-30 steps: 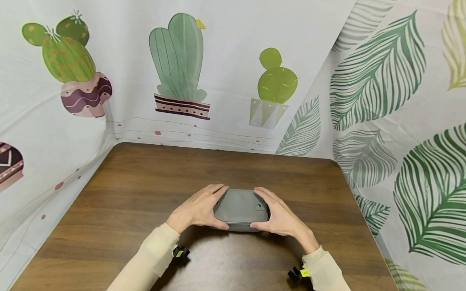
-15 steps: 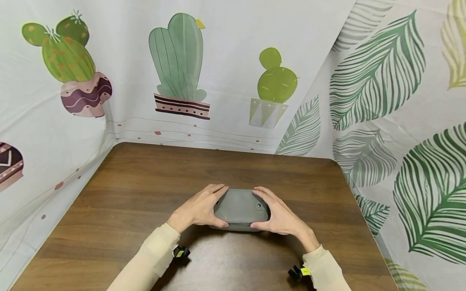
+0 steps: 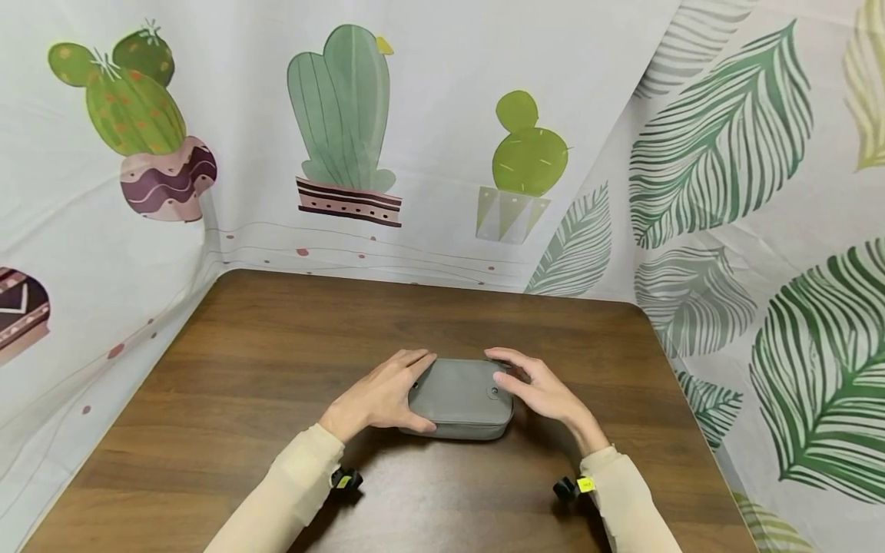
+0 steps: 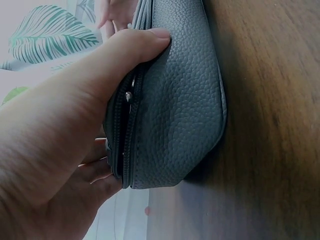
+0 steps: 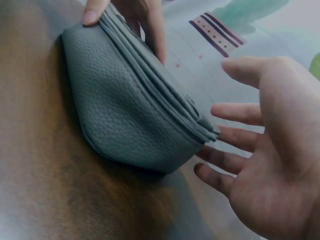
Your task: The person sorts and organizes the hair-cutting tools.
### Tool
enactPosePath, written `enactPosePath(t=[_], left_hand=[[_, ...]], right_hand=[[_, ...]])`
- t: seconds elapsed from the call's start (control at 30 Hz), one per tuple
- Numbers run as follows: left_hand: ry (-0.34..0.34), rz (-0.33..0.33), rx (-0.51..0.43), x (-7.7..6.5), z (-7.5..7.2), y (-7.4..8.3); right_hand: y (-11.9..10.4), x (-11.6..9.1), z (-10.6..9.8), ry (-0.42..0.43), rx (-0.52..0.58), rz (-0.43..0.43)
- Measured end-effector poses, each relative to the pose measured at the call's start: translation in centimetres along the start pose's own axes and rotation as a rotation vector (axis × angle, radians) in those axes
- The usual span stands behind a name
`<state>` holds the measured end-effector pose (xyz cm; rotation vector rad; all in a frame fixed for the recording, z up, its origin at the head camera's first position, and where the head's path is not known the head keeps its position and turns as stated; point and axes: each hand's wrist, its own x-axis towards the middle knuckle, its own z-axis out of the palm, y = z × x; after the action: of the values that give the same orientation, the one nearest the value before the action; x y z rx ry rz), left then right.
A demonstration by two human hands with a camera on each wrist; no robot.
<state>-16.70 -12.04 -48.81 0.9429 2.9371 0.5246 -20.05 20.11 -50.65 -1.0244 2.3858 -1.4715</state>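
Note:
A small grey zip pouch (image 3: 462, 395) of pebbled leather lies on the wooden table, a metal stud at its top right. Its left end is gripped by my left hand (image 3: 380, 395), thumb on the front wall and fingers round the back. The left wrist view shows the zipper (image 4: 127, 115) with its two rows of teeth apart beneath that thumb (image 4: 150, 42). Spread and relaxed, my right hand (image 3: 542, 388) is at the pouch's right end. In the right wrist view its fingers (image 5: 235, 135) extend toward the pouch's corner, with the thumb raised clear of it.
The brown wooden table (image 3: 311, 322) extends around the pouch on all sides. Behind it and at both sides hangs a white cloth (image 3: 442, 115) printed with cacti and leaves. A small black camera (image 3: 346, 480) is strapped to each wrist.
My right hand has let go of the pouch's right end; its thumb has lifted off the front and moved up. My left hand keeps its grip, and the pouch stays in place.

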Motion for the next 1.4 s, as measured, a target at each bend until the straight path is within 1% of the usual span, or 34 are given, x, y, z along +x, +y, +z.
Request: enactPosePath(t=[0.07, 0.13, 0.23, 0.33, 0.43, 0.57, 0.63, 0.7, 0.73, 0.8, 0.97, 1.17, 1.4], left_hand=[[-0.001, -0.003, 0.002, 0.0, 0.1, 0.0], [-0.003, -0.007, 0.005, 0.0, 0.1, 0.0], [-0.004, -0.011, 0.005, 0.0, 0.2, 0.0], [0.006, -0.005, 0.002, 0.0, 0.2, -0.1], [0.011, 0.002, 0.004, 0.0, 0.2, -0.1], [0.014, 0.013, 0.007, 0.0, 0.2, -0.2], [0.016, 0.017, 0.006, 0.0, 0.2, -0.2], [0.015, 0.017, 0.009, 0.0, 0.2, -0.3], [0.014, 0.016, 0.011, 0.0, 0.3, -0.3], [0.014, 0.016, 0.014, 0.0, 0.3, -0.3], [0.021, 0.017, 0.02, 0.0, 0.3, -0.4], [0.019, 0.021, 0.026, 0.0, 0.2, -0.3], [0.012, 0.011, 0.019, 0.0, 0.1, -0.3]], right_hand=[[0.3, 0.3, -0.2, -0.001, 0.045, 0.031], [0.4, 0.7, -0.4, 0.008, 0.067, 0.068], [0.5, 1.2, -0.6, 0.011, 0.121, 0.104], [0.9, 1.6, -0.8, -0.01, 0.223, 0.115], [1.4, 1.9, -0.8, -0.034, 0.36, 0.13], [2.1, 2.2, -0.8, -0.053, 0.536, 0.171], [2.2, 2.3, -0.8, -0.058, 0.595, 0.198], [2.4, 2.4, -0.8, -0.065, 0.621, 0.222], [2.5, 2.4, -0.8, -0.068, 0.613, 0.231], [2.7, 2.4, -0.9, -0.072, 0.552, 0.239], [3.4, 2.5, -1.0, -0.084, 0.339, 0.215], [3.9, 2.8, -1.1, -0.081, 0.222, 0.185], [3.8, 3.2, -0.9, -0.026, 0.152, 0.235]])
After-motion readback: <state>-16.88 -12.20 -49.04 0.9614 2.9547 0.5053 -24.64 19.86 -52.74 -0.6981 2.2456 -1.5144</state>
